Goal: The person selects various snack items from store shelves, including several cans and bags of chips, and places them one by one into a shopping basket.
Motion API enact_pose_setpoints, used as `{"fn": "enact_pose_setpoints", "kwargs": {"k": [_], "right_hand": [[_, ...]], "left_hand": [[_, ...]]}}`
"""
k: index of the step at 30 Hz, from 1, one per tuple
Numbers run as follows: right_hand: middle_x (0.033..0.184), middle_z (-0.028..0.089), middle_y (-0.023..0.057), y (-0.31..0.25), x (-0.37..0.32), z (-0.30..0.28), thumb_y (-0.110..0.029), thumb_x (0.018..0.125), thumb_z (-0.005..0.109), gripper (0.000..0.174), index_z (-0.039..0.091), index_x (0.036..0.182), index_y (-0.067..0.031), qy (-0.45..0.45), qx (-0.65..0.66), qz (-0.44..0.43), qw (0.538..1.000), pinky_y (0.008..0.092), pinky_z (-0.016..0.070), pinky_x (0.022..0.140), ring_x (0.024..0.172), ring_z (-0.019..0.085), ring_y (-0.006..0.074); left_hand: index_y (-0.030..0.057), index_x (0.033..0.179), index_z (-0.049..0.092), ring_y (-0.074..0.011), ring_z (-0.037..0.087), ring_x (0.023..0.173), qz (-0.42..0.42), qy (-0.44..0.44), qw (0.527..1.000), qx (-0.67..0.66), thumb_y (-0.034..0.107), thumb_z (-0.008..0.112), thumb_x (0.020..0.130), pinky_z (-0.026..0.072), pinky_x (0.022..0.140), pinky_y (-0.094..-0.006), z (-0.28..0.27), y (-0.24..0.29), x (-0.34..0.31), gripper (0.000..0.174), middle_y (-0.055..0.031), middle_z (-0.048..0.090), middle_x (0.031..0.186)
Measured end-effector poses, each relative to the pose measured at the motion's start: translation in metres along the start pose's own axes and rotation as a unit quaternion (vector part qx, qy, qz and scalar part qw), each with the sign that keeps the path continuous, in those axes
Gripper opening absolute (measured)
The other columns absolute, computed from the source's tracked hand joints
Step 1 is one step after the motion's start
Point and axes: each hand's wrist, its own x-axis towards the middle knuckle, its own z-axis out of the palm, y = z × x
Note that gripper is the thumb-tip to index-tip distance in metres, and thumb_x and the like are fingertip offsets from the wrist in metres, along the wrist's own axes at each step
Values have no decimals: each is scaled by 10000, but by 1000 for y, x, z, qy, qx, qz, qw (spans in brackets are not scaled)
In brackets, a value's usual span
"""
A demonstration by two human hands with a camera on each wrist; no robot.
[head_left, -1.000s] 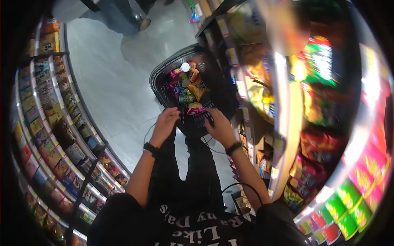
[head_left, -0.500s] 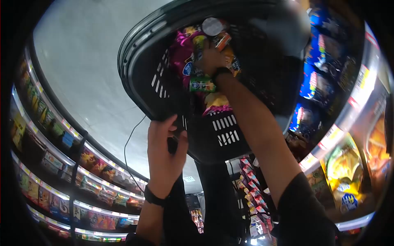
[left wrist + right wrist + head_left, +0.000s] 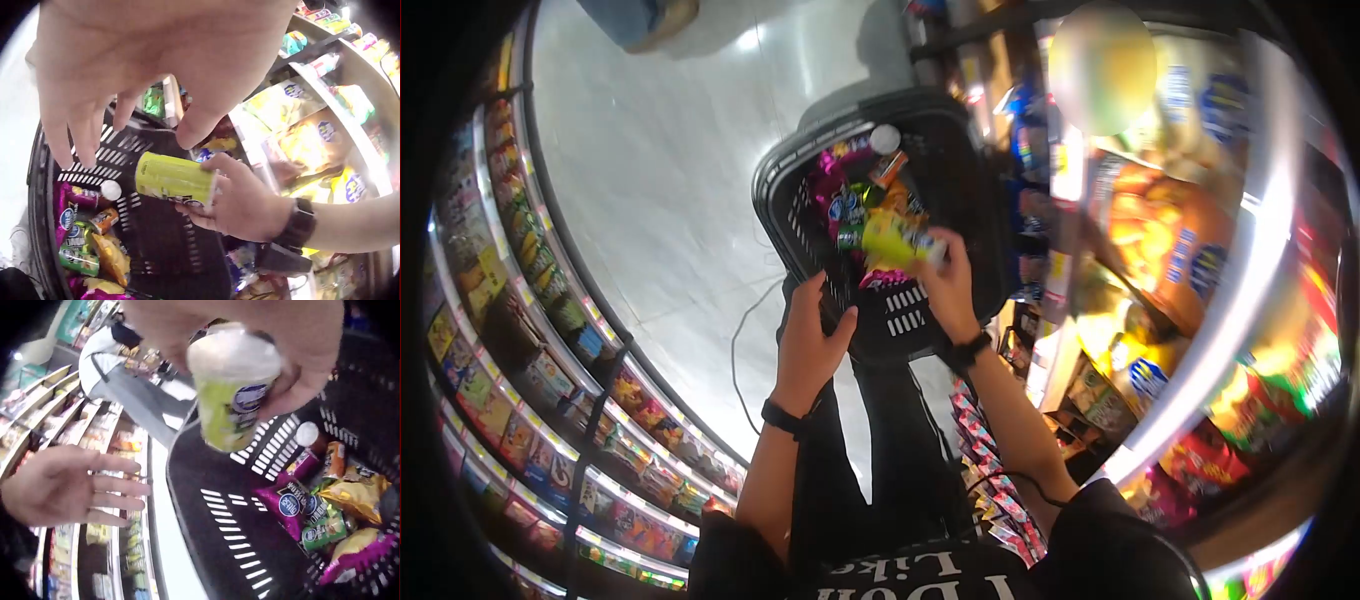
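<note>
My right hand [image 3: 950, 292] grips a yellow-green snack canister [image 3: 175, 179] with a pale lid, near one end. The canister is tilted on its side over the black basket [image 3: 772, 215], above the packets inside. In the right wrist view its lid end faces the camera. My left hand [image 3: 812, 335] is at the basket's near left rim, fingers extended and thumb spread, holding nothing. Inside the basket lie a purple bag [image 3: 289, 503], a green canister [image 3: 325, 531], a golden bag [image 3: 359, 497], an orange canister [image 3: 334, 459] and a white-lidded canister [image 3: 885, 140].
Shelves of snack bags [image 3: 1170, 250] stand close on the right of the basket. Another long shelf [image 3: 540, 380] curves along the left, with grey floor [image 3: 660, 180] between. A person [image 3: 125, 381] stands beyond the basket in the right wrist view. A thin cable [image 3: 745, 345] hangs at the left.
My right hand reached down among the packets half a second ago; now it is back towards me, holding the yellow-green canister. My left hand stays by the near left rim.
</note>
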Motion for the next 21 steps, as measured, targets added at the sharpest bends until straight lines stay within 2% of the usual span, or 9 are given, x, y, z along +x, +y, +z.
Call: {"fn": "enact_pose_setpoints", "kwargs": {"k": [4,5,8,10,11,12,14,17,21], "right_hand": [[1284,580,98,-115,-119,-18,0,900,668,603,435,1454,-46,-106,-23,-71,992,339,465,1062,1242,571,202],[1297,575,96,-145,-141,-23,-16,902,684,622,426,1467,-46,-103,-27,-74,992,341,450,1077,1262,556,201],[1403,532,109,-213,-230,-33,-97,914,738,707,381,1521,-39,-95,15,-47,994,338,425,1101,1303,526,204],[1444,519,128,-253,-284,-36,-146,936,698,712,351,1549,-36,-47,5,-97,994,347,449,1074,1259,570,200],[1435,544,152,-243,-300,-47,-237,950,683,734,334,1561,-28,10,-118,-241,963,376,445,1086,1255,583,227],[1441,555,180,-229,-313,-49,-307,921,707,789,339,1553,-11,7,27,-266,963,395,426,1103,1288,565,242],[1444,553,201,-251,-363,-52,-423,871,737,895,336,1550,0,-12,142,-232,962,395,432,1090,1275,568,253],[1448,535,237,-275,-429,-61,-590,799,758,1046,325,1551,-8,44,218,-287,932,371,489,1020,1205,590,247],[1469,500,233,-266,-500,-86,-650,747,814,1156,293,1565,-20,5,342,-374,862,391,526,1006,1199,603,237]], "left_hand": [[29,1486,437,-275,575,1276,29,-118,987,-109,189,835,850,491,1030,-412,-42,89,-42,767,-154,522,1442],[13,1467,465,-223,586,1265,48,-176,960,-214,142,847,838,497,1032,-391,-44,99,-54,747,-129,560,1416],[-20,1413,512,-188,615,1223,1,-382,883,-272,112,813,874,496,1031,-342,-67,156,-95,631,-120,633,1320],[-51,1333,571,-131,635,1113,19,-408,878,-249,157,731,953,506,963,-290,-75,197,-137,461,-80,682,1193],[-53,1322,579,-121,630,1097,25,-426,868,-255,180,709,972,506,945,-282,-75,211,-153,440,-76,681,1187],[-55,1311,586,-111,626,1081,34,-450,853,-261,202,686,991,507,927,-275,-72,227,-165,423,-71,680,1181],[-56,1289,601,-89,605,1029,80,-512,826,-222,246,632,1022,494,888,-262,-70,259,-193,404,-39,671,1156],[-55,1289,599,-87,588,1046,100,-610,770,-160,260,633,1020,482,912,-275,-58,297,-230,416,-39,664,1156],[-61,1333,572,-125,579,1111,154,-682,709,-93,362,633,1014,455,978,-295,-32,347,-294,533,-67,649,1193]]}}
